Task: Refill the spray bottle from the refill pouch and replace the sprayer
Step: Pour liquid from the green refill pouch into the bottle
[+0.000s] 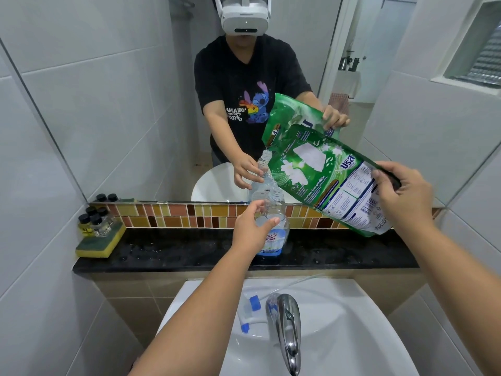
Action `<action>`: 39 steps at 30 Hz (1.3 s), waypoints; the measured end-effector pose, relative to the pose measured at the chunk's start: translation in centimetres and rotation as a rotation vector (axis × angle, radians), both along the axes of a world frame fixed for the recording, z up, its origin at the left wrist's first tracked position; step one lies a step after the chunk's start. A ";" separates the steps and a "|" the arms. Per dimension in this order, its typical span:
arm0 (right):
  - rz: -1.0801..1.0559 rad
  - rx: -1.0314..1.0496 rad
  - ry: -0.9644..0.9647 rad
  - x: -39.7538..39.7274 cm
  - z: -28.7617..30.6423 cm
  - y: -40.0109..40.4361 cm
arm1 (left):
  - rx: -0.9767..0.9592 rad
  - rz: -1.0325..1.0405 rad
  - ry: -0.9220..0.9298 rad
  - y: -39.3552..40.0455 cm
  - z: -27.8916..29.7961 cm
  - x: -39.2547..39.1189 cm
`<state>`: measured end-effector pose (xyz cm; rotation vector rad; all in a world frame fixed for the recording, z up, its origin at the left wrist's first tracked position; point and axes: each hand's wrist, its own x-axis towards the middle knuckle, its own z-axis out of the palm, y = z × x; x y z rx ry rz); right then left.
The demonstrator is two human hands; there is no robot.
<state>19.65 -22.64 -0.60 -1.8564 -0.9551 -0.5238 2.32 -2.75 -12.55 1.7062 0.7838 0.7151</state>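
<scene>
- Left hand (250, 226) curls its fingers around the clear plastic spray bottle (273, 223) standing on the far black counter (189, 253).
- Right hand (404, 194) pinches the tilted green refill pouch (325, 175) above it.
- White-and-blue sprayer (249, 312) lies on the near sink (339, 321).

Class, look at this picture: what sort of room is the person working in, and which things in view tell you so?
Most likely a home bathroom: a white sink with a chrome tap, a wall mirror above a dark ledge, and tiled walls.
</scene>
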 end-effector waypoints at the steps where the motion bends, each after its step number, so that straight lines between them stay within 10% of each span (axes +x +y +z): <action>1: -0.001 0.005 0.003 0.0 -0.2 0.0 | -0.002 0.002 0.004 0.0 0.0 0.0; 39: -0.035 0.200 0.124 -1.5 -5.8 -0.1 | -0.006 -0.003 0.027 -0.1 0.2 -0.2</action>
